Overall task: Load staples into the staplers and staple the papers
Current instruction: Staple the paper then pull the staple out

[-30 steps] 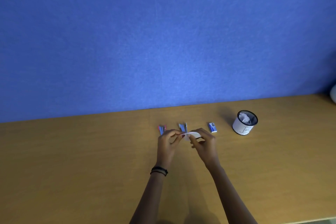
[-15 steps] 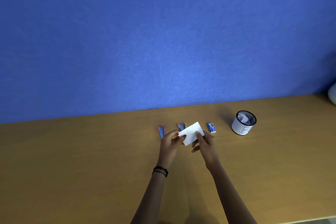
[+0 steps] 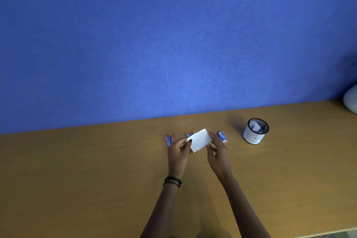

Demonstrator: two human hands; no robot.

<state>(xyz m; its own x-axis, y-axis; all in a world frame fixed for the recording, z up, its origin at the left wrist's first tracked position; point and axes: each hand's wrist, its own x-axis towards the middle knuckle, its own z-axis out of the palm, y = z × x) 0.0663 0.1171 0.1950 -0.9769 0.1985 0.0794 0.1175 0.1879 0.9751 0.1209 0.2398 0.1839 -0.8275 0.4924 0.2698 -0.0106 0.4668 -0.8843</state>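
In the head view I hold the white paper [image 3: 200,139] above the table [image 3: 96,179], left of the cup [image 3: 255,131] marked "B". My left hand [image 3: 178,152] pinches its left edge and my right hand [image 3: 218,152] grips its right edge. The blue box [image 3: 222,136] lies between the paper and the cup, and one stapler [image 3: 169,139] lies farther left.

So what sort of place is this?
Probably an office desk or cubicle: a wooden desktop against a blue partition wall, with small staplers and a white cup on it.
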